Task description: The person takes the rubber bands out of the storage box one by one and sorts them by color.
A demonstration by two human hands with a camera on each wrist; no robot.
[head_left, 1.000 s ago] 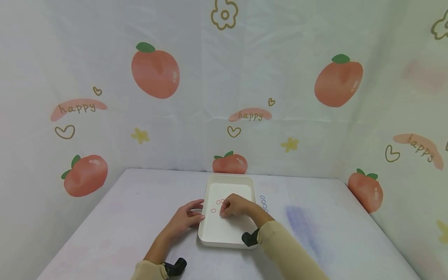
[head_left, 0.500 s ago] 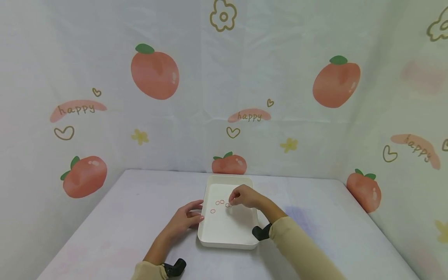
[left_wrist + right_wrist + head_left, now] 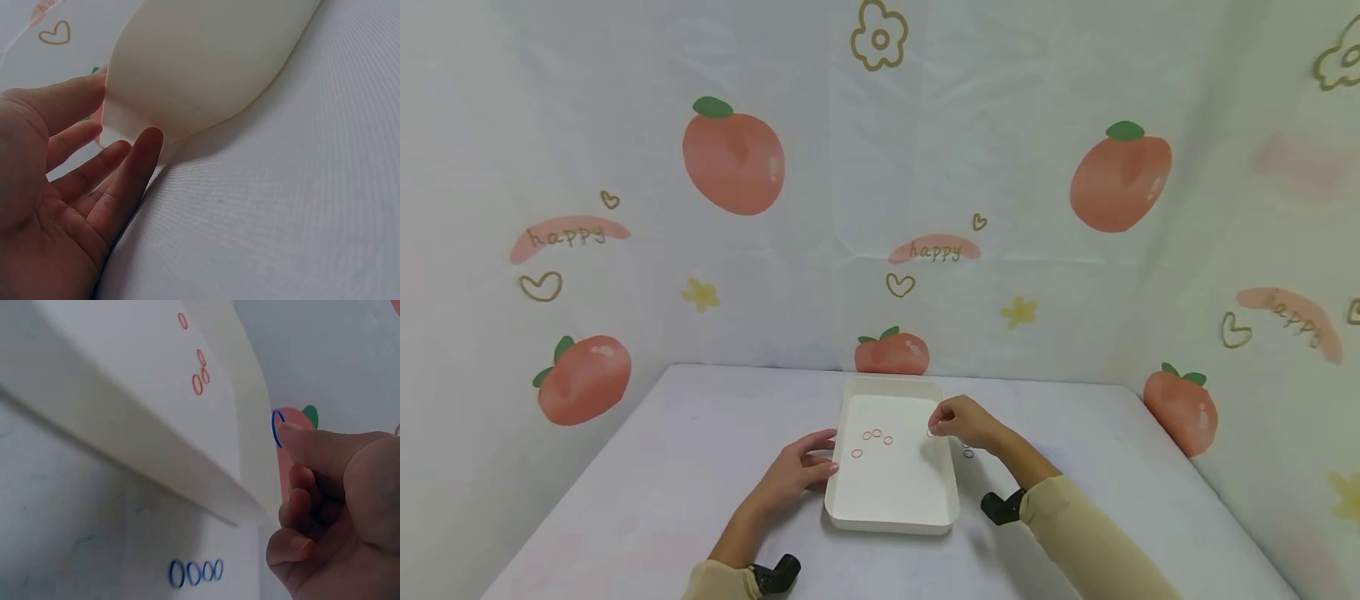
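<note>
My right hand (image 3: 964, 422) is raised over the right side of a white rectangular tray (image 3: 891, 500). Between its thumb and index finger it pinches a thin blue ring (image 3: 274, 428), seen upright in the right wrist view. Several red rings (image 3: 193, 385) lie on the tray floor, towards the left. My left hand (image 3: 803, 463) rests at the tray's left wall, its fingers extended and relaxed; in the left wrist view, the fingertips (image 3: 149, 140) are against the outer wall.
Several more blue rings (image 3: 171, 574) lie in a row on the white tabletop (image 3: 700, 467), just outside the tray's right wall. My right hand and arm partly hide them in the head view. A cloth backdrop (image 3: 820, 275) printed with fruit hangs behind the table.
My right hand has moved right, from over the red rings to near the tray's right rim. A red ring it was covering now shows on the tray floor. The left hand stays put.
</note>
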